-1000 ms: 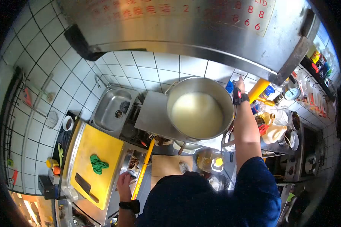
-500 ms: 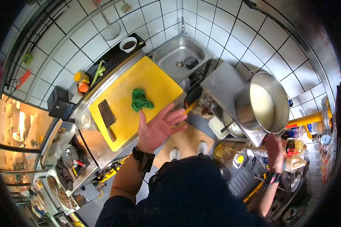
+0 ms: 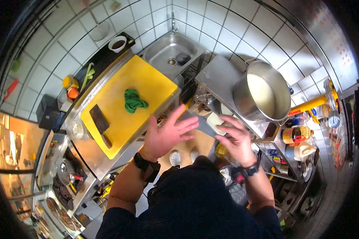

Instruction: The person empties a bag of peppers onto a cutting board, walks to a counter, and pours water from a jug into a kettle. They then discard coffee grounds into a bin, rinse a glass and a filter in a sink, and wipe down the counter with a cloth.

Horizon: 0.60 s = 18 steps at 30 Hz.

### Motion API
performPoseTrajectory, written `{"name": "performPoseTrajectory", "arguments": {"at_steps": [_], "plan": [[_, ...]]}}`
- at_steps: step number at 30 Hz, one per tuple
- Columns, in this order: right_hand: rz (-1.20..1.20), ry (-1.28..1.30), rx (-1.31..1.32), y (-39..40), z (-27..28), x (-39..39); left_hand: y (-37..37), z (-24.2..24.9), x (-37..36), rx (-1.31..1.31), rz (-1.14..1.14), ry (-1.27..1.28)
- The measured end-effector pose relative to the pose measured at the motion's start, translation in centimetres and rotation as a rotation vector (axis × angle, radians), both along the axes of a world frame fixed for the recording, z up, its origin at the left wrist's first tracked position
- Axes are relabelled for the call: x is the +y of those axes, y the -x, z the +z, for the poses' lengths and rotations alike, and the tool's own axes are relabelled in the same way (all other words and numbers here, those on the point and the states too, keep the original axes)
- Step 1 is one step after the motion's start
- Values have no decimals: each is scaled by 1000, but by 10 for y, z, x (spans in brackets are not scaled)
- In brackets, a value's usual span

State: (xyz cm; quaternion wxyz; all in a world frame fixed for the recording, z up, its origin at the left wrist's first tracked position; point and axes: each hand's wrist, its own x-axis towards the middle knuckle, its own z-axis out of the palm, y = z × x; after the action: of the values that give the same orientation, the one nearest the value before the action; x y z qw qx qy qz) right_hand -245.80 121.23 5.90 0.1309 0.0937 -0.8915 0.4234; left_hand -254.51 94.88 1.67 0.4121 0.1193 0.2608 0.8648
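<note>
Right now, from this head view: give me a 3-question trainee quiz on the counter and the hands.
1. True or false: the cleaver lies on the yellow board.
2. What lies nearest the green cloth? A) board B) sink C) pot
3. Fill in: both hands are ____ and hold nothing.

Key
1. True.
2. A; the cloth lies on the board.
3. Open; the left hand and right hand are spread in the air in front of the person.
</note>
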Motion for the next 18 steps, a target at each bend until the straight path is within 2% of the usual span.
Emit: {"name": "performPoseTrajectory", "arguments": {"at_steps": [3,6,7,8,12,14,15,16,17,18], "plan": [[239,-84,181,33,6,-32,-23,5,1,12,20,10],[443,-67,172,47,2,-51,-58,15,3,32,119,31],[506,-48,51,45,-5,-52,-69,16,3,49,166,55],[519,-52,125,46,-19,-53,-82,15,2,65,216,83],[770,39,92,42,-51,-66,-141,-5,-2,-10,381,99],[842,106,-18,40,-70,-79,-177,-27,-5,-98,476,109],[799,119,-147,38,-83,-85,-196,-29,-11,-106,516,121],[747,124,-276,36,-95,-91,-217,-28,-21,-97,567,268],[758,98,-290,37,-106,-97,-241,-29,-31,-90,614,411],[791,95,-286,38,-125,-99,-268,-51,-42,-147,668,527]]}}
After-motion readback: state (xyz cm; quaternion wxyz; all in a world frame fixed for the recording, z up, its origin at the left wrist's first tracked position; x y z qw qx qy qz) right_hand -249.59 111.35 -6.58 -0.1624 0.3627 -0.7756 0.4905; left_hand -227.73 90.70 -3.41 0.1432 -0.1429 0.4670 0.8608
